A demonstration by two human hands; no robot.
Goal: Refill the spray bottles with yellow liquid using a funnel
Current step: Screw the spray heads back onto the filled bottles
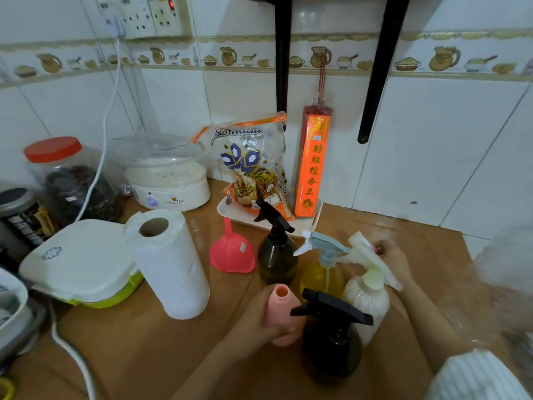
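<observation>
The left hand (259,316) grips the open pink bottle (279,313) upright on the surface while the right hand (389,255) pinches a white spray head (364,256); next, probably, comes seating the pink funnel (232,252), nearby, in its neck.

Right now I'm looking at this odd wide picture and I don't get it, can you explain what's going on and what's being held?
There is no machine here. A camera worn on a person's head looks down at their two bare hands over a wooden counter.

The left hand grips an open pink bottle. The right hand holds the white sprayer at the top of a white bottle.

Also standing there: a pink funnel, two dark spray bottles, a bottle of yellow liquid and a paper towel roll.
</observation>
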